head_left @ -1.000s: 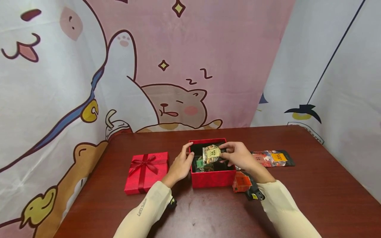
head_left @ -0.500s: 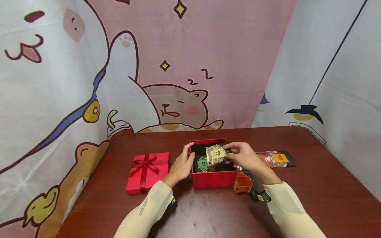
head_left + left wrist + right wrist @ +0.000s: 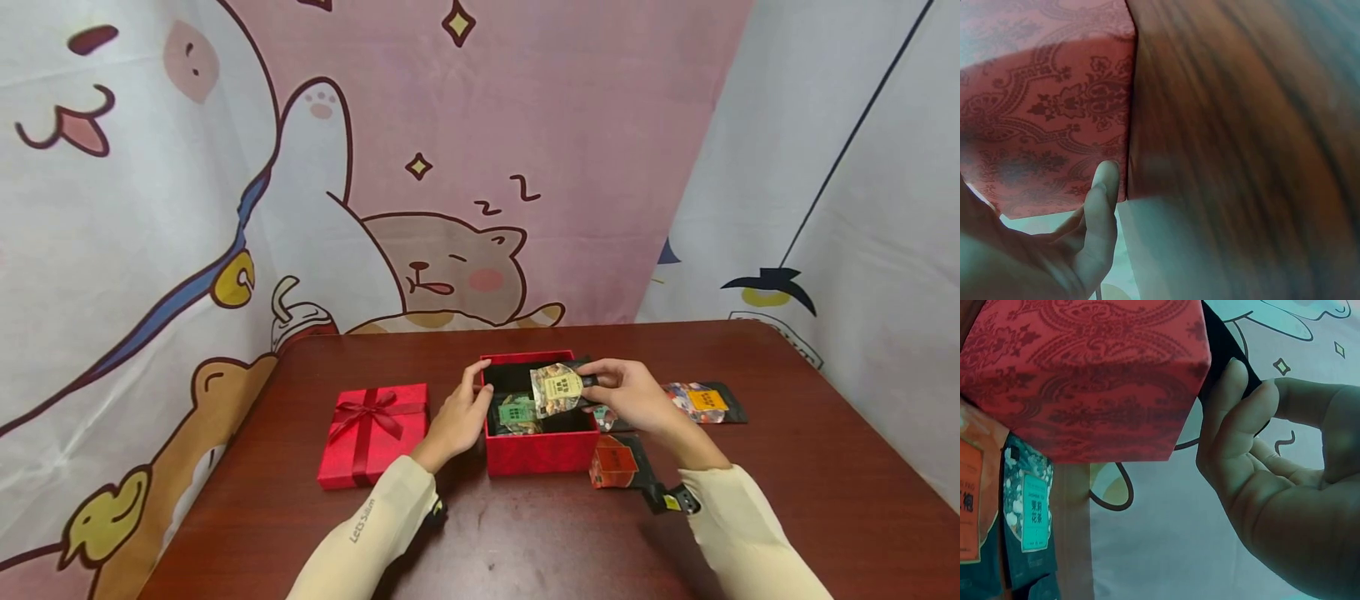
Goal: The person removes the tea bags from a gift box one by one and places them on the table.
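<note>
My left hand (image 3: 459,417) holds the left side of an open red gift box (image 3: 540,454). Its thumb lies at the rim, and in the left wrist view a finger (image 3: 1102,194) touches the patterned outer wall. Above the box's right part, my right hand (image 3: 637,400) pinches a tea packet (image 3: 557,390) with a cream label, tilted with the label up. The right wrist view shows only a black part of this packet (image 3: 1225,340) between thumb and fingers. Inside the box, a green-labelled packet (image 3: 516,413) lies at the left.
A red lid (image 3: 397,450) with a ribbon bow lies left of the box. To the right lie an orange-labelled packet (image 3: 615,462), another green-labelled packet (image 3: 1034,512) and, farther out, a yellow-orange-labelled packet (image 3: 707,402). A patterned cloth (image 3: 570,167) hangs behind the table.
My right hand has moved rightward with the cream-labelled packet, from the middle of the box toward its right wall. More of the green-labelled packet inside shows. My left hand stays at the box.
</note>
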`<control>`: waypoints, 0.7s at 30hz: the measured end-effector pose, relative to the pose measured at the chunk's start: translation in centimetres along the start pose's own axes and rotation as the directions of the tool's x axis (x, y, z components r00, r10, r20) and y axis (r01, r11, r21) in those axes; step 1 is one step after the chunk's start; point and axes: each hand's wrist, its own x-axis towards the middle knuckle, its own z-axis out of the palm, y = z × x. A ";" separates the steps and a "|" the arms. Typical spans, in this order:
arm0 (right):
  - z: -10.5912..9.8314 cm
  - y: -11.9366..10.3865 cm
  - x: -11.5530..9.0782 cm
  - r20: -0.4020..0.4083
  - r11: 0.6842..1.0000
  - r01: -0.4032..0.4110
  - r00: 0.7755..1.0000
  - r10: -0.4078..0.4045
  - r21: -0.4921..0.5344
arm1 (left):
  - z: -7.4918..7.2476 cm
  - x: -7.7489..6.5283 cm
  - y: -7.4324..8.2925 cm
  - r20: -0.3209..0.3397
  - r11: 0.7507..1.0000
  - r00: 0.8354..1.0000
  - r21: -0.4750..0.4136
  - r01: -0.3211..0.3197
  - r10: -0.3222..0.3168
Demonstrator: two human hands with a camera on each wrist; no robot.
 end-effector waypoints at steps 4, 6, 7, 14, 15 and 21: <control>-0.3 0.4 -0.2 -0.011 1.000 -0.010 1.000 0.010 -0.004 | 0.1 0.0 -0.1 0.001 1.000 1.000 0.003 0.004 -0.004; -0.5 0.6 -0.3 -0.013 1.000 -0.011 1.000 0.011 -0.005 | 0.1 0.0 -0.1 -0.001 1.000 1.000 0.003 0.004 -0.004; -0.6 0.8 -0.3 -0.017 1.000 -0.018 1.000 0.018 -0.004 | 0.1 0.0 -0.1 -0.002 1.000 1.000 0.003 0.004 -0.004; -1.4 1.5 -0.7 -0.024 0.998 -0.060 0.998 0.060 0.023 | 0.1 0.1 -0.2 -0.003 1.000 1.000 0.011 0.006 -0.006; -1.5 1.5 -0.7 -0.025 0.998 -0.063 0.998 0.063 0.021 | 0.1 0.1 -0.2 -0.005 1.000 1.000 0.010 0.006 -0.006; -1.8 1.7 -0.8 -0.030 0.998 -0.069 0.997 0.070 0.012 | 0.2 0.3 -0.4 -0.008 1.000 1.000 0.000 -0.002 0.002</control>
